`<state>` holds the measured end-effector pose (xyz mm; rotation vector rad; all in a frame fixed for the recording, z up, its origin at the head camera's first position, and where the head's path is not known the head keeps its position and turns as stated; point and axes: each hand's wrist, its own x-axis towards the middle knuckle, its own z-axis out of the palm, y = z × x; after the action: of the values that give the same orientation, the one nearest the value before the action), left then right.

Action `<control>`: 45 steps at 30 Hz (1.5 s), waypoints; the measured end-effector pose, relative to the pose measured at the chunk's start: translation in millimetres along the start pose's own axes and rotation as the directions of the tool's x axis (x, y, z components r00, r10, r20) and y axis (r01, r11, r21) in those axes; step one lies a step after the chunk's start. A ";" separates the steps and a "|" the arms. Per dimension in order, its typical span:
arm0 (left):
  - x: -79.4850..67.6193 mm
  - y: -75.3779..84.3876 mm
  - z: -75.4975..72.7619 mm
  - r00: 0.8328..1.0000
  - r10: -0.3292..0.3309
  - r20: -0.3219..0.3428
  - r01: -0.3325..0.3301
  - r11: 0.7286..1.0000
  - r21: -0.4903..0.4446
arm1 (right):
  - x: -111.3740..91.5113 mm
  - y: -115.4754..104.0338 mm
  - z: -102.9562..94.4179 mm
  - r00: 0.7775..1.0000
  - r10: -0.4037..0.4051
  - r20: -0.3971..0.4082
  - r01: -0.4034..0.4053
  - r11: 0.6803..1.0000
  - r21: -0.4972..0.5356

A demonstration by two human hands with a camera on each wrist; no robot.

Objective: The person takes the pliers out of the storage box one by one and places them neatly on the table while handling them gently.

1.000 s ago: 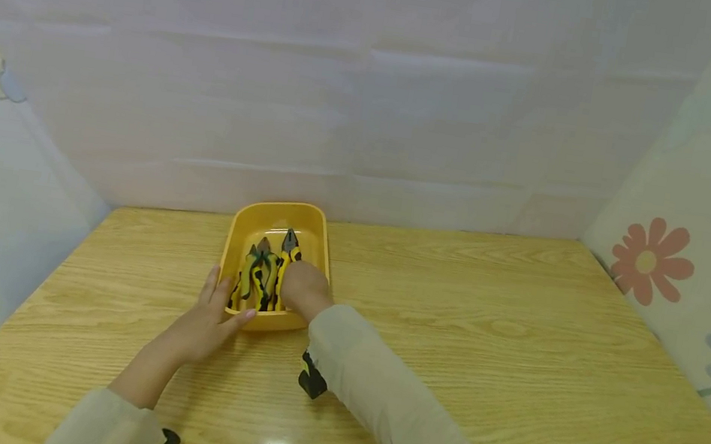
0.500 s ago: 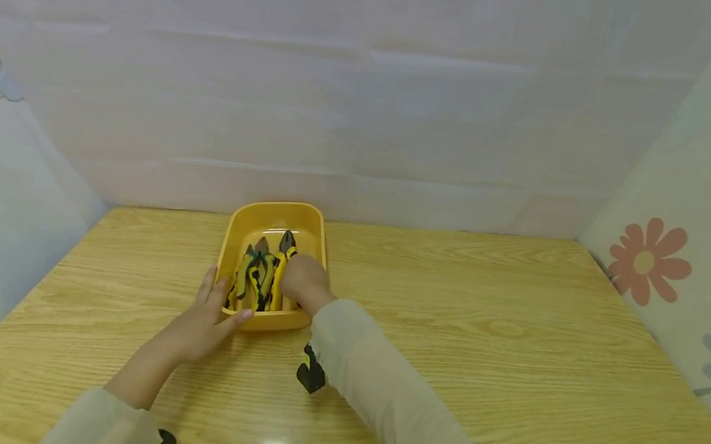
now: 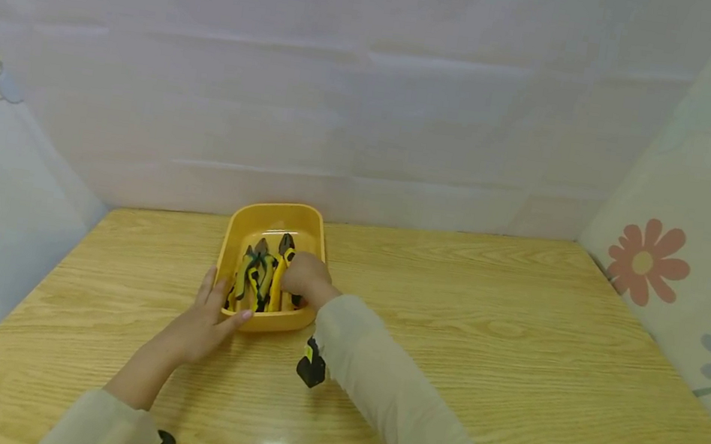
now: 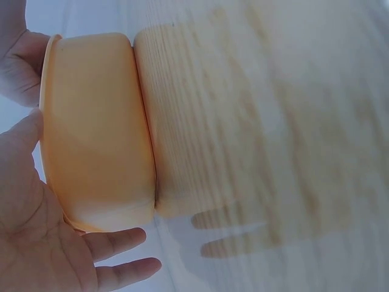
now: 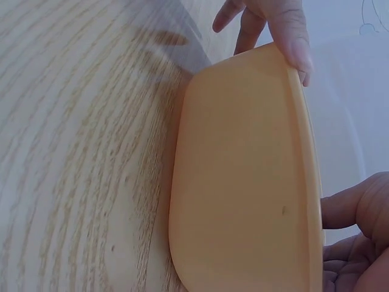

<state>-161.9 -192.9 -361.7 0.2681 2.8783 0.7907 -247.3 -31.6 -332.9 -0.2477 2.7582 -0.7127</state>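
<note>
"In the yellow tray (image 3: 273, 325), what do you see?"

"Several pliers, lying close together. The nearest pliers (image 3: 276, 288), with the dark head turned to the back wall (image 3: 341, 129), lie just beside the right hand (image 3: 305, 277)."

"What could go wrong there?"

"I think these pliers could catch on the other pliers (image 3: 265, 277), because the handles lie so tightly side by side. A pull could then drag several at once, or a handle could knock the rim."

"And the tray, could it move?"

"Perhaps, if the left hand (image 3: 204, 326) slips. It does not clasp anything: the thumb rests on the rim and its straight fingers lie along the side. Also, the table (image 3: 486, 309) looks smooth, so a sideways push could slide the tray."

"Does the right hand grasp something?"

"I cannot tell. In the head view its back hides the fingers; in the right wrist view the tray wall covers what is under them, and the hand is cut off by the edge."

"What else is difficult to see?"

"The exact number of pliers, because they overlap. Both wrist views show only the outside of the tray, not its contents."
</note>
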 end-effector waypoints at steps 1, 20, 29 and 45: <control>0.2 -0.1 0.0 1.000 0.002 0.000 -0.002 1.000 0.000 | -0.2 0.2 -0.2 1.000 0.000 -0.001 0.000 1.000 0.006; 0.2 -0.5 2.6 1.000 -0.005 0.003 0.005 1.000 -0.017 | 0.4 4.1 -3.1 1.000 0.009 -0.010 -0.010 1.000 -0.008; 1.1 -1.3 4.5 1.000 0.000 -0.007 0.000 1.000 -0.009 | -1.4 4.2 -6.6 0.997 0.073 -0.026 -0.071 0.995 0.067; -0.9 -0.9 2.2 1.000 -0.011 -0.009 0.011 1.000 0.003 | -2.8 9.0 -18.7 0.998 0.042 -0.044 -0.035 0.990 0.135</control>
<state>-160.8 -192.7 -364.0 0.2498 2.8865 0.7879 -251.3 -14.8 -321.0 -0.1510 2.7364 -0.8999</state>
